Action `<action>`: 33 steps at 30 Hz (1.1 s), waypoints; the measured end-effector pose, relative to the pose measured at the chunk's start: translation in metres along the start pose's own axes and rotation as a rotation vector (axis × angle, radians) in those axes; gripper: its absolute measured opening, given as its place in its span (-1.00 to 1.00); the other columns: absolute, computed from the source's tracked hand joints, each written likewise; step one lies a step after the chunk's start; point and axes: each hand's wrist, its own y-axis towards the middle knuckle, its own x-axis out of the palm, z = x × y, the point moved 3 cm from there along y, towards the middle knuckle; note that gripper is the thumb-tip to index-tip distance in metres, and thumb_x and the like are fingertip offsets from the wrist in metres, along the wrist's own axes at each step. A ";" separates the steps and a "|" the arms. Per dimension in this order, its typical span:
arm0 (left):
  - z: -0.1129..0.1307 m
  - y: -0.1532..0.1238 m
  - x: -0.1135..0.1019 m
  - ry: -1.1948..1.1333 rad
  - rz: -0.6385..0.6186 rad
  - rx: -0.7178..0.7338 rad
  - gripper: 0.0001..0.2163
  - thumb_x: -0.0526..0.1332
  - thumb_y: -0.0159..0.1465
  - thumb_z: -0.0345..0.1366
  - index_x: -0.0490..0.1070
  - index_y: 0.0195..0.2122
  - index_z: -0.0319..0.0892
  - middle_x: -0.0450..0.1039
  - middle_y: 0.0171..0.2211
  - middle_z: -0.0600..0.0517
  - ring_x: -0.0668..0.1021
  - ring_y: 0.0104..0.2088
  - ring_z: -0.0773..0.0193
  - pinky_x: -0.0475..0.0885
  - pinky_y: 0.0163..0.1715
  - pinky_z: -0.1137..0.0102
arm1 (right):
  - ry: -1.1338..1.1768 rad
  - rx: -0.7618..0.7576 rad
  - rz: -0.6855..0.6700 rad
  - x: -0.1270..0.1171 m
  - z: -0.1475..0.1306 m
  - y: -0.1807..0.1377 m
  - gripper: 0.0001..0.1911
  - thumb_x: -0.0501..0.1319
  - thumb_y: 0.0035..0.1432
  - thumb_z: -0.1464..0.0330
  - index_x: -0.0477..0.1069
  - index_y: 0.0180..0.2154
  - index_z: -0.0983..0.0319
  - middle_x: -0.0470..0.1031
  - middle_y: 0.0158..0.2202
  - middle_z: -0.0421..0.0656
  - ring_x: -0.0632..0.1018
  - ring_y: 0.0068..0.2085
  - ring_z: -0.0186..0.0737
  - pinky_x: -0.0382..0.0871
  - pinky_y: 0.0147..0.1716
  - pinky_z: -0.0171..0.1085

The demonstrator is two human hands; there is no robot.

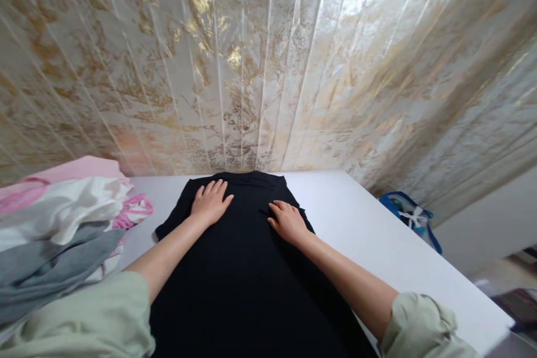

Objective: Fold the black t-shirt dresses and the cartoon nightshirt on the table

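A black garment (247,268) lies spread flat on a white table (377,240), reaching from the far edge toward me. My left hand (210,202) rests flat on its upper left part, fingers stretched out and pointing away from me. My right hand (287,219) lies palm down on the upper right part of the cloth, fingers extended toward the left. Neither hand holds anything. Both arms wear pale green sleeves pushed up.
A heap of clothes (54,235) in pink, white and grey is piled on the table's left side. A gold and white marbled wall (268,67) stands just behind the table. A blue and white bag (413,218) sits past the right edge.
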 end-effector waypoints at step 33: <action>0.107 -0.014 0.043 -0.472 0.161 0.021 -0.94 0.13 0.28 -0.29 0.28 -0.35 -0.05 0.46 -0.39 0.12 0.52 -0.27 0.24 0.34 -0.06 0.28 | 0.030 0.127 0.178 0.006 0.022 0.001 -0.48 0.01 0.34 0.24 0.23 0.24 0.34 0.24 0.27 0.06 0.27 0.25 -0.01 0.10 0.23 -0.07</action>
